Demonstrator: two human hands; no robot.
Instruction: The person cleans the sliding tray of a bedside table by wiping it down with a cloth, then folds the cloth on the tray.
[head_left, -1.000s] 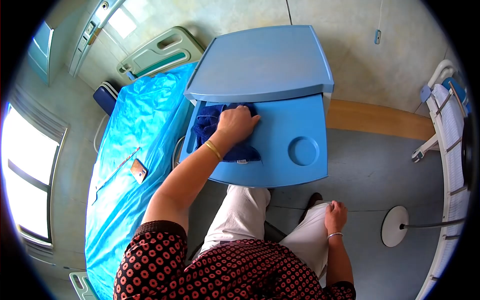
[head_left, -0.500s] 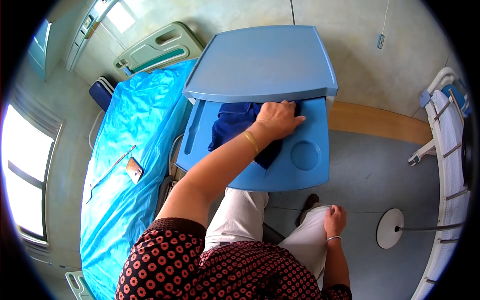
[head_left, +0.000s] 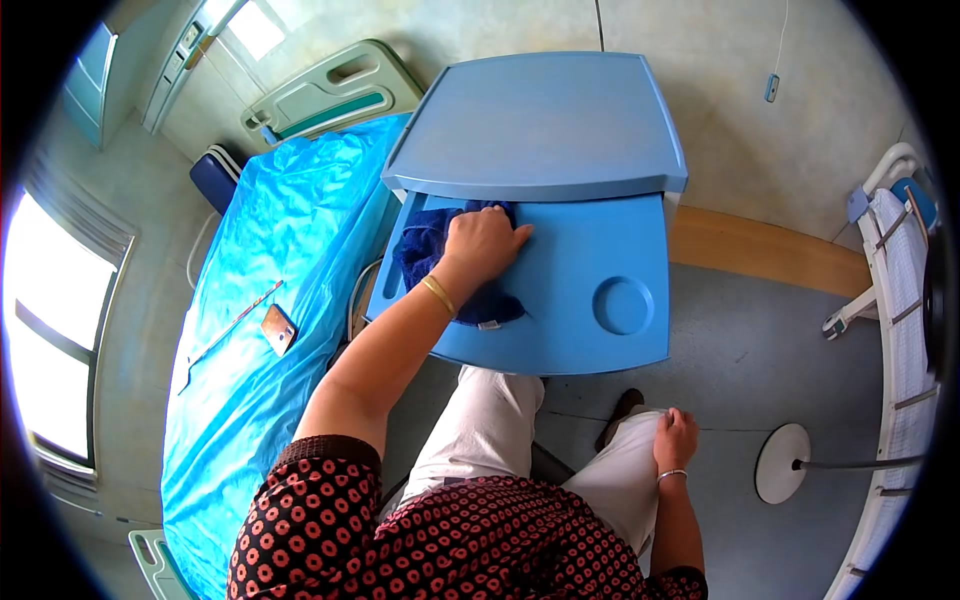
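My left hand [head_left: 484, 243], with a gold bangle at the wrist, presses palm-down on a dark blue cloth [head_left: 425, 243]. The fingers curl over the cloth and their tips are partly hidden in its folds. It lies bunched at the left side of a blue pull-out tray [head_left: 570, 260], with a small white tag at its lower edge. That tray extends from under the grey-blue top [head_left: 540, 120] of a bedside cabinet and has a round recess on the right. My right hand [head_left: 676, 440] rests over my knee, fingers laid down, holding nothing.
At left, a bed [head_left: 290, 220] carries a shiny blue cover, with a phone [head_left: 279, 329] and a thin stick [head_left: 235, 322] on it. Another bed with rails [head_left: 900, 300] stands at right. A round white base with a pole [head_left: 782, 463] sits on the floor nearby.
My left hand has slid the cloth leftwards across the tray, away from the round recess. The right hand stays on the knee. The view has shifted slightly.
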